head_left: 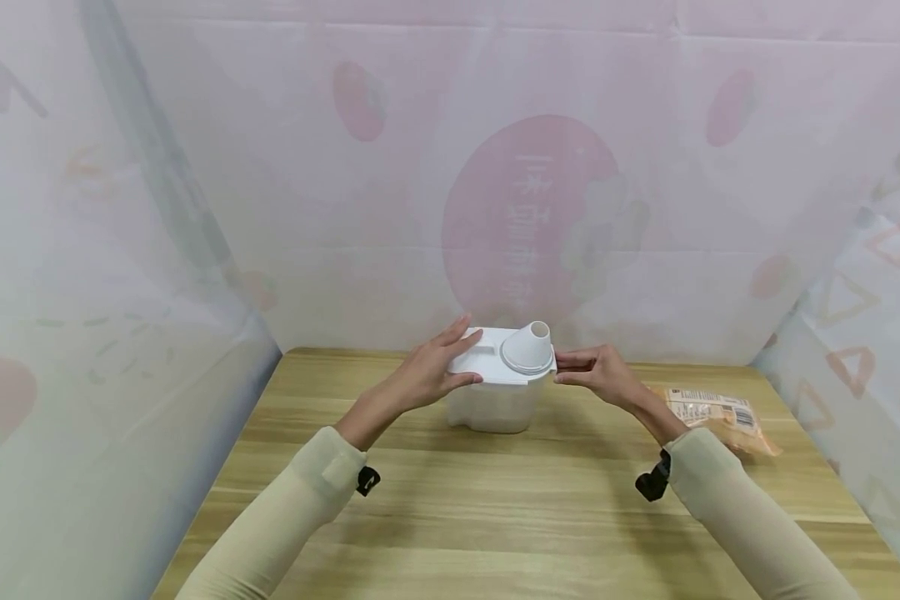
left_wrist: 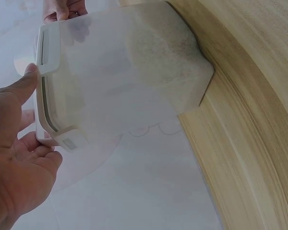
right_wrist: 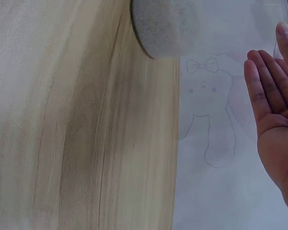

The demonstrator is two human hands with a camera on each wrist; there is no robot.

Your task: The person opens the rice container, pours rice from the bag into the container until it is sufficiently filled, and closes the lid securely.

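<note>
We see the head view lit brightly and evenly by soft, diffuse light with no clear source, so the tabletop (head_left: 495,492) carries only faint shadows under the arms and beside the container (head_left: 501,379), and the pale backdrop (head_left: 450,167) looks washed out and hazy. That view bends at its edges, where the side curtains bow outward, though the centre stays fairly sharp. Both wrist views are soft and low in contrast: the left hand (left_wrist: 14,163) looms large and slightly blurred, and the wood grain curves strongly from lens distortion.
</note>
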